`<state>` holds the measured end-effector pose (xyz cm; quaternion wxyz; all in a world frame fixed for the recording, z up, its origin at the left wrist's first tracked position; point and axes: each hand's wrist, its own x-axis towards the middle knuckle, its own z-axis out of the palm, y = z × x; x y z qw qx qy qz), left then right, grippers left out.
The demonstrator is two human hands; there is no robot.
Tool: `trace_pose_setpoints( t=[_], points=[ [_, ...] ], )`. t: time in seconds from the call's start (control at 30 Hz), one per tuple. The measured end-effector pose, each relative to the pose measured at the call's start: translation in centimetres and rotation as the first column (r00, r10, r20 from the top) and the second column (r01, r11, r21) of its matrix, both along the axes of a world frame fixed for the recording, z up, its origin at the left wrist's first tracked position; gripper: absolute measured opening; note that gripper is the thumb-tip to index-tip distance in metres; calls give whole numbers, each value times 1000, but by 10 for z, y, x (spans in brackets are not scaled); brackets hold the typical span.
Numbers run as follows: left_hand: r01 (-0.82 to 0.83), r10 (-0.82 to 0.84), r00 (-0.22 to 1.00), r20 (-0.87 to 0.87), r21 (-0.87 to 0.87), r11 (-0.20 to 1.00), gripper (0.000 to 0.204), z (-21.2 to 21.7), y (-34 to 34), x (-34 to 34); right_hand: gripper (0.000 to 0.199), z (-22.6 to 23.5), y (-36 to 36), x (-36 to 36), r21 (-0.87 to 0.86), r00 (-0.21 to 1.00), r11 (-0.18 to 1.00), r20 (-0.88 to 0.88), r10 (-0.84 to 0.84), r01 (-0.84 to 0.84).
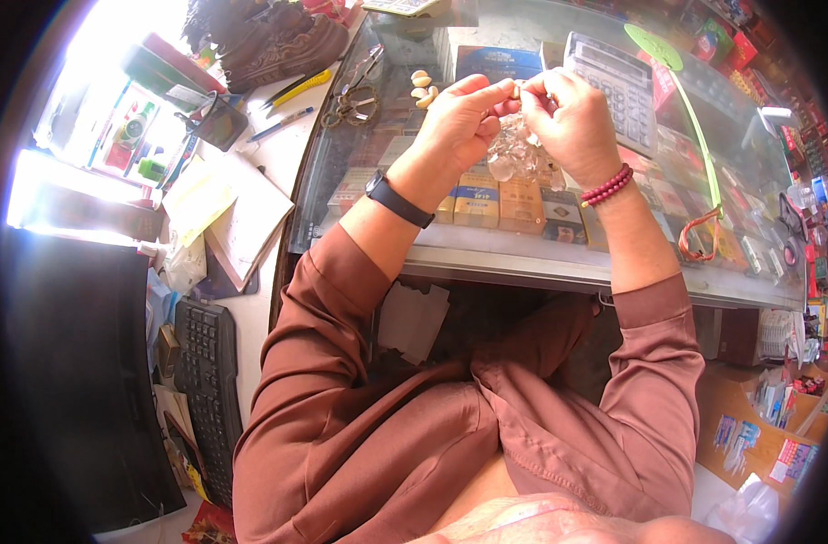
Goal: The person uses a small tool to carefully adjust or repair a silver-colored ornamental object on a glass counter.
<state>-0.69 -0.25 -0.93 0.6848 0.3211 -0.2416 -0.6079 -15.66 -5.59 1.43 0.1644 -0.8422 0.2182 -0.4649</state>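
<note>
Over the glass counter (341, 218), my left hand (464, 118) and my right hand (572, 118) meet fingertip to fingertip. Both are closed in a pinch on a small pale piece (515, 92), which looks like a garlic clove; fingers cover most of it. Under them lies a loose heap of thin, papery garlic skins (513, 156). Several peeled cloves (421, 83) rest on the glass, just left of my left fingers. A dark band is on my left wrist, red beads on my right.
A large calculator (618, 91) sits beyond my right hand, near a green fly swatter (695, 109). Scissors (352, 104), a yellow cutter knife (300, 86) and a pen (282, 124) lie leftward. A keyboard (207, 390) and dark monitor (69, 381) stand at left; boxes (521, 204) show under the glass.
</note>
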Motion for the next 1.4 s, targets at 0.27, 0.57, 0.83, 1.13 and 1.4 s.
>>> trace_pose_setpoints(
  t=[0.27,0.57,0.83,1.13,1.4],
  points=[
    [17,-16,1000,-16,18,1000,6,5,3,-1,6,0,-1,1,-2,1000,1000,20,-23,23],
    [77,-78,996,-37,-29,997,10,4,3,2,5,7,-9,-6,39,988,995,119,-99,95],
    [90,-86,995,55,-82,993,15,2,0,5,7,4,-11,-9,110,999,994,-45,-19,24],
    [-22,75,956,284,-187,982,13,2,1,-2,9,4,-8,-8,225,998,973,30,48,-54],
    [-77,193,782,593,-214,974,10,6,3,-5,13,-2,-14,-9,318,997,945,34,71,-78]
  ],
)
